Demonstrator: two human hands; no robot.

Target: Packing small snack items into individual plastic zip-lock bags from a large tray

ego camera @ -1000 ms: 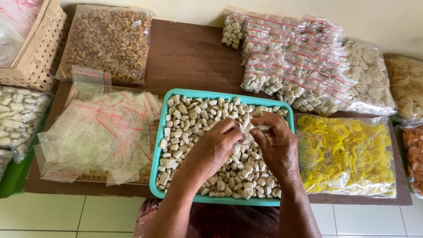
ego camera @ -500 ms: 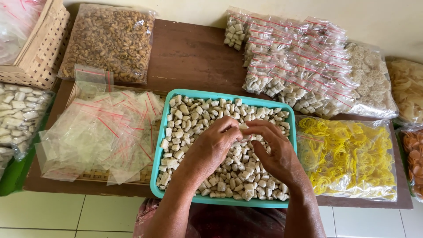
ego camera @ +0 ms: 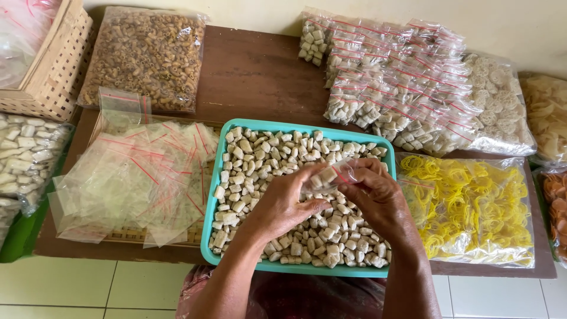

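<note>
1. The left hand and the right hand meet above the teal tray. Between them they pinch a small clear bag with a few pale cracker pieces inside. The fingers of both hands are closed on the bag; this is the grip.
2. Just under the grip lie the loose cracker pieces. They fill the tray almost to its rim.
3. To the left of the grip lies a pile of empty clear bags with red strips. It overlaps the tray's left rim a little.
4. Beyond the grip, further from the person, the filled small bags are heaped on the bench.
5. To the right of the grip, a bag of yellow rings lies just beside the tray.
6. What could go wrong, in my judgement: the bag is thin and held only by the fingertips, so if it tilts, pieces may fall out. The tray's near rim reaches the bench edge, so a push may slide it off.
7. Open room: the bare wood behind the tray is the only free place. Left and right are crowded.
</note>
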